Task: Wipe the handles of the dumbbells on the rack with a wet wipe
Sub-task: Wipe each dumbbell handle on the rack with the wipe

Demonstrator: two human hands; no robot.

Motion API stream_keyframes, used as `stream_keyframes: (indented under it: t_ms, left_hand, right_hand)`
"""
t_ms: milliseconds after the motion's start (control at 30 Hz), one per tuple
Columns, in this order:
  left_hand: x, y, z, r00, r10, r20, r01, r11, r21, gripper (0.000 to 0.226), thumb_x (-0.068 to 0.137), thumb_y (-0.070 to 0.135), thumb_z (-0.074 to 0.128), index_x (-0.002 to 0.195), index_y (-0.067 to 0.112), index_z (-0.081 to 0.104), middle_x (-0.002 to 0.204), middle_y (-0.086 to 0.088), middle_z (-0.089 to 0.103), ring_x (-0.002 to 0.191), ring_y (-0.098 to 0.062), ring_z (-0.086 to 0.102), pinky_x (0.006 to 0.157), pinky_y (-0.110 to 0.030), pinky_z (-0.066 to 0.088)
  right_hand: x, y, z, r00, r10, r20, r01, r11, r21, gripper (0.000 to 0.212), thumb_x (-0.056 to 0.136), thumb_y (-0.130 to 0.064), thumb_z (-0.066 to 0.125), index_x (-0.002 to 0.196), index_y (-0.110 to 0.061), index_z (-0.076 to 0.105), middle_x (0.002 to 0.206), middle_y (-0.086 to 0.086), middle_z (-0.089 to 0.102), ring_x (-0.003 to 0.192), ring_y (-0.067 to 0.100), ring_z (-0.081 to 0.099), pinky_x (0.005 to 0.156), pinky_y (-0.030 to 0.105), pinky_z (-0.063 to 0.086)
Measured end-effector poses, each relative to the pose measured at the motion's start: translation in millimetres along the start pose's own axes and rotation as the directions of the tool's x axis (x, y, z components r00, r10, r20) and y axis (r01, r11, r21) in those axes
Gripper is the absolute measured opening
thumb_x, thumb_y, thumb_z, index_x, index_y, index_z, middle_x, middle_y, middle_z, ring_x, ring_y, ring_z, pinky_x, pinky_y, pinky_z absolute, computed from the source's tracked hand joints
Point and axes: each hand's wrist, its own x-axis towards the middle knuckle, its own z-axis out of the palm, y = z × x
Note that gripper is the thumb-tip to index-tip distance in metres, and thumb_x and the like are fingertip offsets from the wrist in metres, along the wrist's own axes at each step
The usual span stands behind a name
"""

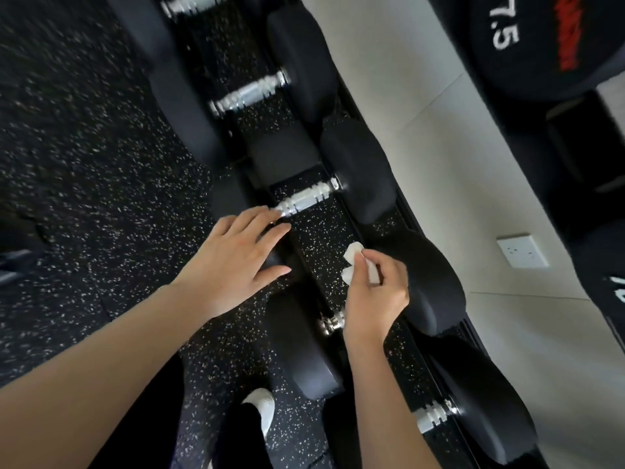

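Observation:
A row of black dumbbells with chrome handles lies on a low rack (402,228) running diagonally from top left to bottom right. My right hand (375,292) pinches a small white wet wipe (355,262) above the gap between two dumbbells, over the chrome handle (333,323) that my wrist partly hides. My left hand (236,262) is spread flat with straight fingers on the near head of the dumbbell ahead, fingertips beside its chrome handle (306,199). More handles show farther up (248,93) and at the lower right (434,416).
Black speckled rubber floor (84,164) lies to the left and under the rack. A pale wall with a white socket (522,250) runs along the right. A large black weight marked 7.5 (527,38) sits at the top right. My white shoe (263,406) shows below.

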Motion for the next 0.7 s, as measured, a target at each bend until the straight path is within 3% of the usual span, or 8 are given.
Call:
stream_keyframes:
  t_ms: [233, 433, 567, 700]
  left_hand:
    - [29.9, -63.9, -2.6, 0.994, 0.057, 0.092, -0.058, 0.998, 0.002, 0.065, 0.089, 0.056, 0.032, 0.133, 0.012, 0.052, 0.137, -0.008, 0.051, 0.129, -0.028, 0.045, 0.094, -0.047, 0.044]
    - [38.3, -98.7, 3.1, 0.975, 0.148, 0.169, -0.142, 0.989, -0.046, 0.067, 0.089, 0.057, 0.031, 0.132, 0.011, 0.054, 0.137, -0.008, 0.052, 0.129, -0.028, 0.046, 0.093, -0.046, 0.047]
    - [41.2, -106.4, 8.2, 0.967, 0.193, 0.167, -0.180, 0.980, -0.091, 0.066, 0.089, 0.058, 0.033, 0.133, 0.013, 0.054, 0.139, -0.006, 0.050, 0.132, -0.026, 0.043, 0.095, -0.044, 0.044]
    - [41.7, -112.2, 12.6, 0.962, 0.227, 0.155, -0.212, 0.972, -0.105, 0.064, 0.090, 0.058, 0.035, 0.134, 0.015, 0.052, 0.141, -0.004, 0.048, 0.133, -0.025, 0.041, 0.096, -0.042, 0.039]
  right_hand:
    - [2.4, -19.4, 72.5, 0.984, 0.153, -0.088, -0.149, 0.988, 0.045, 0.007, 0.083, -0.003, 0.067, 0.089, -0.003, 0.070, 0.098, 0.004, 0.060, 0.081, -0.017, 0.053, 0.063, -0.003, 0.038]
    - [28.3, -28.8, 122.5, 0.866, 0.427, -0.259, -0.381, 0.901, 0.208, 0.010, 0.084, -0.009, 0.067, 0.087, -0.019, 0.065, 0.105, 0.005, 0.063, 0.095, 0.012, 0.060, 0.065, -0.003, 0.041]
    - [46.6, -30.0, 145.7, 0.819, 0.471, -0.327, -0.400, 0.878, 0.264, 0.018, 0.082, -0.004, 0.067, 0.087, -0.022, 0.063, 0.105, 0.008, 0.065, 0.092, 0.014, 0.063, 0.065, 0.001, 0.045]
    - [54.6, -28.3, 158.2, 0.747, 0.537, -0.392, -0.427, 0.840, 0.336, 0.017, 0.080, -0.005, 0.070, 0.084, -0.021, 0.064, 0.089, 0.000, 0.067, 0.080, 0.006, 0.062, 0.066, 0.008, 0.050]
